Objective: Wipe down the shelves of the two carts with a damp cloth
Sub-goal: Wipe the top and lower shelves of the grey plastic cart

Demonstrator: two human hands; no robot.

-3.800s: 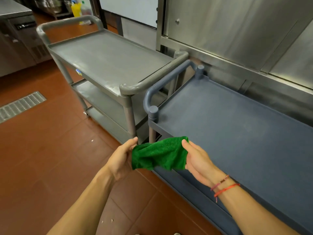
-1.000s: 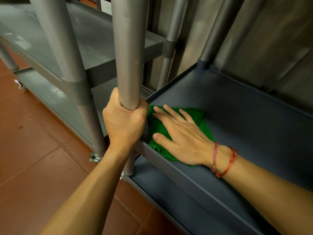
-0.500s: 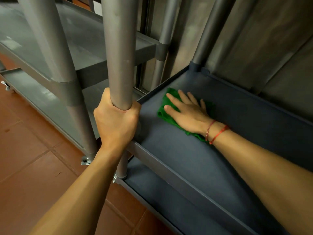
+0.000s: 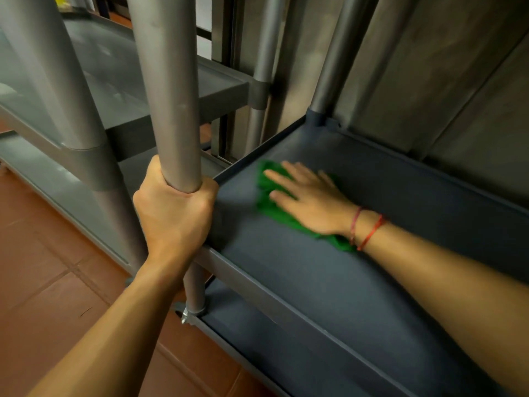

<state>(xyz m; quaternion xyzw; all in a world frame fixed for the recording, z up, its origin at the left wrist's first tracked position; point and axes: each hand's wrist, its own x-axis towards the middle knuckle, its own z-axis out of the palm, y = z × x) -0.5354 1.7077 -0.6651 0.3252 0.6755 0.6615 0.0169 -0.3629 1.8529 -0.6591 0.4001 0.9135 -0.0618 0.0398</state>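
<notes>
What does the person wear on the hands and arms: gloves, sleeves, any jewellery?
No gloves: both the left hand and the right hand are bare, and no sleeve shows on either forearm. The right wrist carries two thin cord bracelets, one pinkish red, one brighter red. The left wrist has nothing.

1. We see our left forearm (image 4: 114,325) and right forearm (image 4: 443,285) bare right to the picture's edge.
2. Our left hand (image 4: 174,213) is bare too.
3. On our right wrist (image 4: 364,228), just behind the right hand (image 4: 309,204), we wear two thin string bracelets, close together.
4. The pink bracelet (image 4: 355,224) sits nearer the hand; the red bracelet (image 4: 372,232) is brighter.
</notes>
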